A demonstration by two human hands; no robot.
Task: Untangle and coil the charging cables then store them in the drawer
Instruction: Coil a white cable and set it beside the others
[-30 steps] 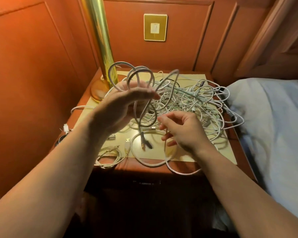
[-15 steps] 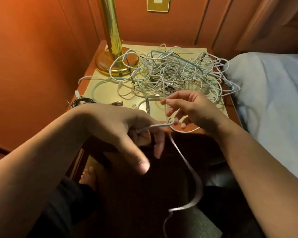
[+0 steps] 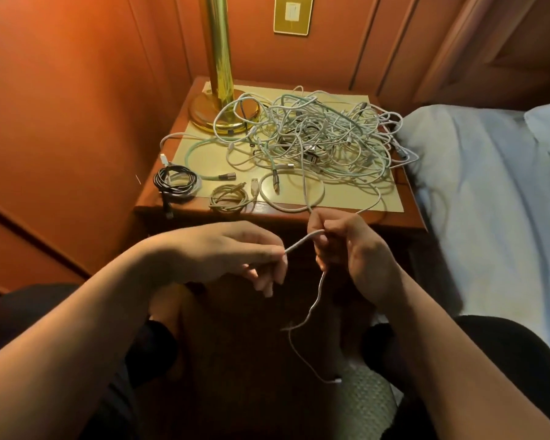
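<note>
Orange-red panelled walls enclose a corner where I log one small wooden bench (image 3: 404, 214) with a pale yellow mat (image 3: 204, 154) on top.

Far left on it: brass lamp base (image 3: 204, 117) with its column rising out of view. A brass wall plate (image 3: 292, 14) sits on the panel behind.

Centre to right of the mat: large tangle of white and pale green cables (image 3: 324, 134), some loops lying over the lamp base.

Front left corner: coiled black cable (image 3: 175, 181), already wound. Just beside it, toward the middle: smaller coiled beige cable (image 3: 228, 198).

Right of the bench: bed with pale blue bedding (image 3: 477, 185).

My left hand (image 3: 235, 252) pinches a white cable (image 3: 302, 242) at its fingertips. My right hand (image 3: 346, 246) is curled round the same cable, held in front of the bench edge; one run leads up into the tangle, the other hangs down between my knees, its plug end near the floor.
</note>
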